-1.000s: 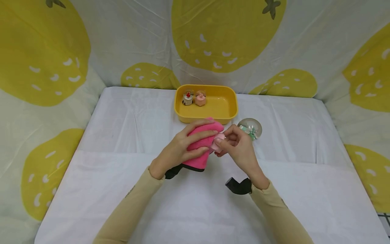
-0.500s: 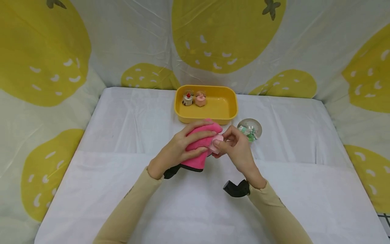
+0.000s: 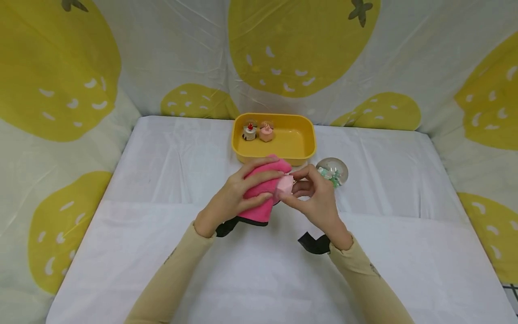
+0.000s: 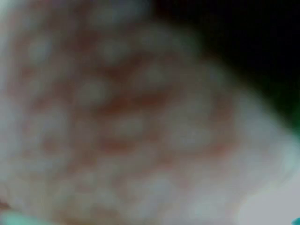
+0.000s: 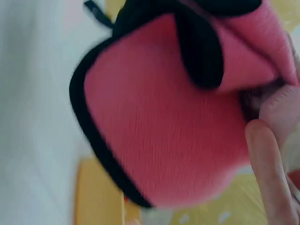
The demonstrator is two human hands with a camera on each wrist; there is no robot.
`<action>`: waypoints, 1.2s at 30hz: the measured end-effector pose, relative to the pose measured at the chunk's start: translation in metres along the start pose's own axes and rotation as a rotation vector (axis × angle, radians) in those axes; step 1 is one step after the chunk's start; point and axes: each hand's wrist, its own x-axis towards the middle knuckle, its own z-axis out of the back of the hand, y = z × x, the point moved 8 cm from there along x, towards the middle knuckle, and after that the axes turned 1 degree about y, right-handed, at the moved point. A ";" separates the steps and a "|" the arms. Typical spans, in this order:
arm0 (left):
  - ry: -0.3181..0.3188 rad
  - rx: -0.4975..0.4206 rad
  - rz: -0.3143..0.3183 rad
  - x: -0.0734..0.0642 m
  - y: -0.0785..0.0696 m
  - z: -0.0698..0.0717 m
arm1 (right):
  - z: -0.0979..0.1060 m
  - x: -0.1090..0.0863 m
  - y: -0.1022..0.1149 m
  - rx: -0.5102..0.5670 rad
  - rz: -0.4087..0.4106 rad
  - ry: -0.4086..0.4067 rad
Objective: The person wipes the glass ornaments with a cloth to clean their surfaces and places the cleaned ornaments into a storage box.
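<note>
My left hand [image 3: 229,192] grips a bright pink cloth [image 3: 259,211] with black edging, its fingers spread over the top. Out of the cloth's right side pokes a small light-pink faceted piece [image 3: 284,185]. The right hand [image 3: 319,198] pinches that piece at its right edge, thumb below and forefinger above. Seen from the right wrist, the cloth [image 5: 164,117] hangs with a black-trimmed fold, and a right fingertip [image 5: 258,136] touches the pale pink piece [image 5: 281,110]. The part of the piece inside the cloth is hidden. The left wrist view is a dark blur.
A yellow tray [image 3: 301,155] stands just beyond the hands. In its left end sit a small white cake figure [image 3: 249,131] with a red top and a pink one [image 3: 266,132]. A clear glass dome [image 3: 332,171] with green and white inside lies right of the tray.
Both hands have drifted slightly left with the cloth. The pink piece has turned and shows more of its faceted side, and the right thumb has slid down to its lower edge.
</note>
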 end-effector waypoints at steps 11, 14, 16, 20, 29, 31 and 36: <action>-0.034 -0.043 0.041 -0.003 0.005 0.000 | -0.004 0.000 -0.003 -0.041 -0.090 0.079; -0.033 -0.045 0.038 -0.003 0.006 0.000 | -0.002 0.001 0.009 -0.154 0.096 0.050; -0.018 -0.036 0.031 -0.002 0.004 -0.001 | 0.001 0.000 0.010 -0.127 0.114 0.015; 0.024 0.005 0.002 0.000 -0.001 -0.006 | 0.004 -0.001 -0.008 0.103 -0.127 -0.025; -0.028 -0.057 0.045 -0.001 0.006 -0.002 | 0.000 0.001 0.006 -0.199 0.025 0.102; -0.031 -0.060 0.047 -0.001 0.007 -0.001 | -0.001 0.001 0.015 -0.315 0.161 0.116; -0.012 -0.038 0.035 -0.001 0.004 -0.003 | 0.001 -0.001 0.019 -0.331 0.252 0.071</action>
